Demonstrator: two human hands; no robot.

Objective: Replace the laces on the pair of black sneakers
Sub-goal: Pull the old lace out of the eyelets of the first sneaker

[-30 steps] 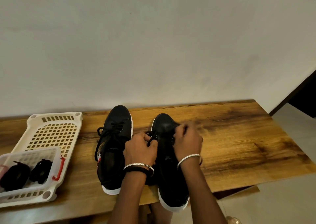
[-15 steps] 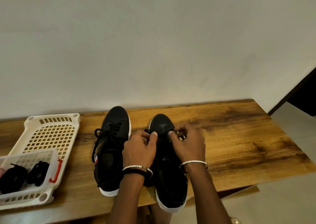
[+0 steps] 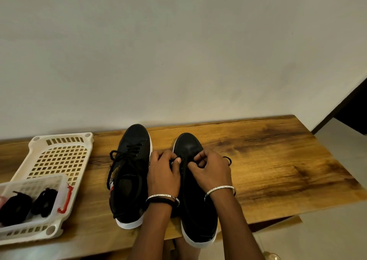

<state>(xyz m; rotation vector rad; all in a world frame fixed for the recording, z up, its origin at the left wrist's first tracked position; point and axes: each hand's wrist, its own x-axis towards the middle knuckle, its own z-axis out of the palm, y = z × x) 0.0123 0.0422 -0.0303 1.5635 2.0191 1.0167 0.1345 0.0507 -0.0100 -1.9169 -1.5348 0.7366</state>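
Wooden tabletop (image 3: 278,170) below a pale wall (image 3: 178,61) carries the sneakers (image 3: 129,180); left hand (image 3: 163,177) and right hand (image 3: 211,172) fingers pinch the right sneaker's (image 3: 198,216) lace (image 3: 230,160).

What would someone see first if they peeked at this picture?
Two hands meet in the middle: the left hand and right hand both pinch a black lace over the right-hand sneaker, at the wooden table's front edge. Beside it on the left stands the other sneaker, laced. Far left, a white basket holds a clear tub with black bundles.
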